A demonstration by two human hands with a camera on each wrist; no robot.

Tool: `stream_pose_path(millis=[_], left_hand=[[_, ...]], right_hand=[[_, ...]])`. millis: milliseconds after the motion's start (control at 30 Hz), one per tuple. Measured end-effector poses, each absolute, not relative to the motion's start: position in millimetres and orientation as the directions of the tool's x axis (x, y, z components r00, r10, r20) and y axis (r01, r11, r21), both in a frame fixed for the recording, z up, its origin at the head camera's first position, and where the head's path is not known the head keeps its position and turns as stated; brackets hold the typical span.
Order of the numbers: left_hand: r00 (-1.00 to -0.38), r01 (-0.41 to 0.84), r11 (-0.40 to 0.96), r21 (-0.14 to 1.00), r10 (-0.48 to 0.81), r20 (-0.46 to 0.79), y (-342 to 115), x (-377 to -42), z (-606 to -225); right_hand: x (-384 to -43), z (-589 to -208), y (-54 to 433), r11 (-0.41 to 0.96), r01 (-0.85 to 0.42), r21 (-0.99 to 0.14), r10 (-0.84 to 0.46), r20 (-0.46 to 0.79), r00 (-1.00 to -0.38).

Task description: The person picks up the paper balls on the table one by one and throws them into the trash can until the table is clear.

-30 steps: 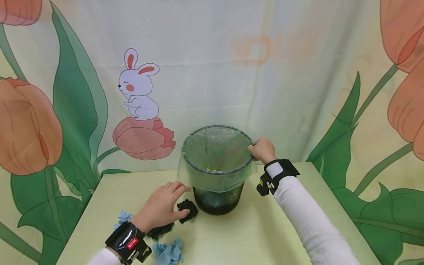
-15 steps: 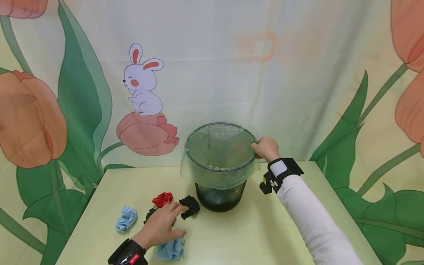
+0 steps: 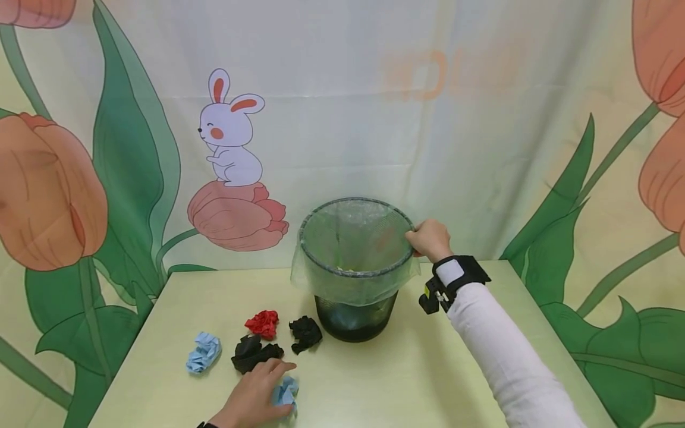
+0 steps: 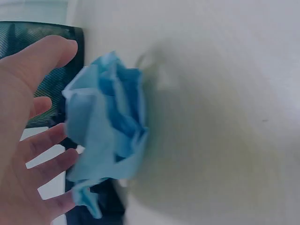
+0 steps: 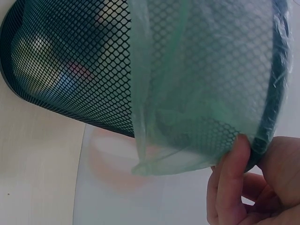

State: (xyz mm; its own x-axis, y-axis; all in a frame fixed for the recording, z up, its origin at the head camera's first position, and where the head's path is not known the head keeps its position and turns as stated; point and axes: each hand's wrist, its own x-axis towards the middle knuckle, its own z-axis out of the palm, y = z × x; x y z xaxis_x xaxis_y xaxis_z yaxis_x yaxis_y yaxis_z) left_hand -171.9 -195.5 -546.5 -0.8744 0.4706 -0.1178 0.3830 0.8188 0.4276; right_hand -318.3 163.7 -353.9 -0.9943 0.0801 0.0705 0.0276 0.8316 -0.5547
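My left hand point(image 3: 254, 395) hovers at a crumpled ball of blue paper point(image 3: 286, 393) near the table's front, its fingers spread. In the left wrist view the blue paper point(image 4: 108, 122) lies between thumb and fingers, not gripped; whether a fingertip touches it I cannot tell. With my right hand point(image 3: 430, 239) I grip the rim of a black mesh wastebasket point(image 3: 355, 321) lined with a thin green bag point(image 3: 353, 289). In the right wrist view, the fingers point(image 5: 234, 164) pinch bag and rim together. Blurred coloured shapes show through the mesh.
Left of the wastebasket lie a red crumpled paper point(image 3: 263, 324), one black crumpled paper point(image 3: 305, 334), another black one point(image 3: 254, 354) and a second blue one point(image 3: 204, 353). All rest on the pale yellow table point(image 3: 385, 386). A printed curtain point(image 3: 342, 137) hangs behind.
My left hand has moved down from beside the black paper to the nearer blue paper, uncovering the red and black ones. The right hand keeps its hold on the rim. The head view shifted slightly.
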Motion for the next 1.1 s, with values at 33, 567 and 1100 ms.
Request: stream_pose_path(millis=[33, 567, 1100], left_hand=[[-0.876, 0.371, 0.820, 0.436, 0.465, -0.129, -196.0, -170.9, -548.9], [-0.862, 0.287, 0.873, 0.394, 0.415, -0.292, -194.9, -168.3, -568.8], [-0.849, 0.318, 0.877, 0.359, 0.432, -0.303, -183.7, -174.0, -567.8]], right_hand=[[-318.4, -354.0, 163.5, 0.830, 0.030, -0.558, 0.082, 0.069, -0.994], [-317.9, -354.1, 164.6, 0.815, 0.032, -0.579, 0.087, 0.067, -0.994], [-318.2, -353.0, 165.3, 0.811, 0.036, -0.584, 0.089, 0.061, -0.994]])
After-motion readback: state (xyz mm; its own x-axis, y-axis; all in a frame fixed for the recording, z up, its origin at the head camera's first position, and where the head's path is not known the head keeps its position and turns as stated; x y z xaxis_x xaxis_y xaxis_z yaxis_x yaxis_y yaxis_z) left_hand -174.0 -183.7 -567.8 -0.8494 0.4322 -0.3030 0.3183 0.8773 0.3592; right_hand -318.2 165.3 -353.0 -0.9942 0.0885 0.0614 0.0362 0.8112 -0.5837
